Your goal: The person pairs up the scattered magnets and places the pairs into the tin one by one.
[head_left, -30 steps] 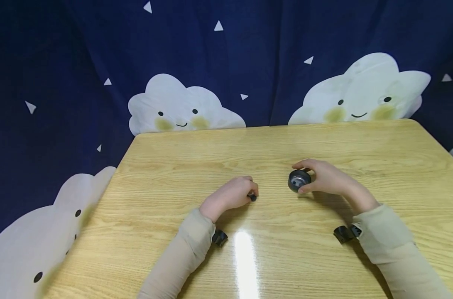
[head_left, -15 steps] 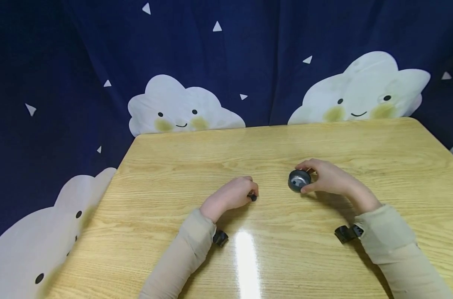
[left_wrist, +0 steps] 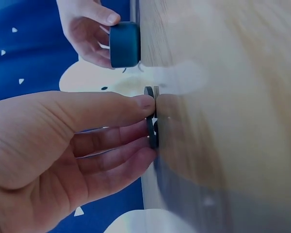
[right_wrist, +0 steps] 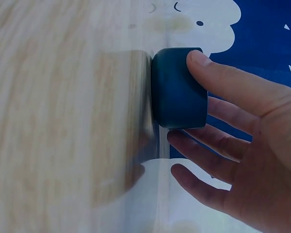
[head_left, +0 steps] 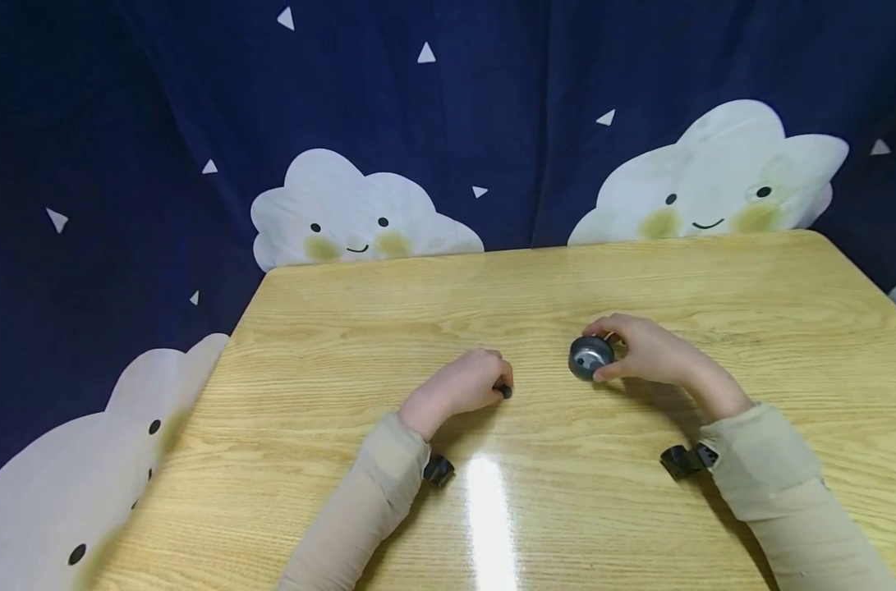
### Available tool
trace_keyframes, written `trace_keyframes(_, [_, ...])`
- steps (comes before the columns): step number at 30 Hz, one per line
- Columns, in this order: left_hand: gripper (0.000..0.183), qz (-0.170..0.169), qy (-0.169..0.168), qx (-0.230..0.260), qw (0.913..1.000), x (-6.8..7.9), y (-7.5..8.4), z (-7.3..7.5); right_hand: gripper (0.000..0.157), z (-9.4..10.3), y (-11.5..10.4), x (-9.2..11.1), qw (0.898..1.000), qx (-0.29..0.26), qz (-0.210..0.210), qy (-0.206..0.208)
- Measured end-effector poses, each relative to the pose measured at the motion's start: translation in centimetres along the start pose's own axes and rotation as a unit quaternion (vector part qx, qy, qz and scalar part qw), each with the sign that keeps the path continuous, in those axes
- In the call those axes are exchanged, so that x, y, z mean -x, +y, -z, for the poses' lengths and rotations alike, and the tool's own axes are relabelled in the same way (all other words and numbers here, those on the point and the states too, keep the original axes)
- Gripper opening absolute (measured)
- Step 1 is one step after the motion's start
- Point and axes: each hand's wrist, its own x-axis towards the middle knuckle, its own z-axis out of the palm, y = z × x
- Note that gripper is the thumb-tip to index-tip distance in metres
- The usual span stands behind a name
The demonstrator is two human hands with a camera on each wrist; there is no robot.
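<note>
My left hand (head_left: 458, 383) is low over the table at the centre, pinching a thin dark flat piece (left_wrist: 152, 130) between thumb and fingertips. Seen edge-on in the left wrist view, the piece is close to the tabletop; in the head view mostly its tip shows past the fingers. To the right, my right hand (head_left: 654, 353) holds a small round dark-teal cup (right_wrist: 178, 90) by its side, thumb near the rim and fingers opposite. The cup stands upright, its base at the tabletop. In the head view its inside looks silvery with dark spots.
The wooden table (head_left: 388, 312) stretches around both hands, with a bright light reflection near the front. Behind it hangs a dark blue curtain (head_left: 374, 82) with white clouds. Black wrist cameras stick out at the left cuff (head_left: 438, 470) and right cuff (head_left: 682, 462).
My left hand has shifted very slightly right with the flat piece. My right thumb and fingers have moved a little on the cup, which stays nearly in place.
</note>
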Motion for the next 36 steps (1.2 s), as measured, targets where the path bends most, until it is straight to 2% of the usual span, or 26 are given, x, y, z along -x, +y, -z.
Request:
trace_keyframes(6, [0.006,0.000,0.001,0.006,1.0000,-0.27,0.16,-0.09,0.061,-0.02,0.06,-0.01,1.000,0.000,-0.001,0.003])
trace_keyframes(19, [0.006,-0.008,0.000,-0.025,0.9997,-0.18,0.50,0.07,0.061,0.02,-0.23,-0.06,1.000,-0.007,-0.008,-0.001])
trace_keyframes(29, [0.008,-0.005,-0.014,0.007,0.9999,-0.30,0.21,-0.06,0.062,-0.15,-0.23,0.06,1.000,-0.006,-0.001,-0.002])
trace_keyframes(36, [0.008,-0.003,-0.017,0.009,0.9998,-0.34,0.38,0.02,0.062,-0.24,-0.16,0.10,1.000,-0.006,0.000,-0.001])
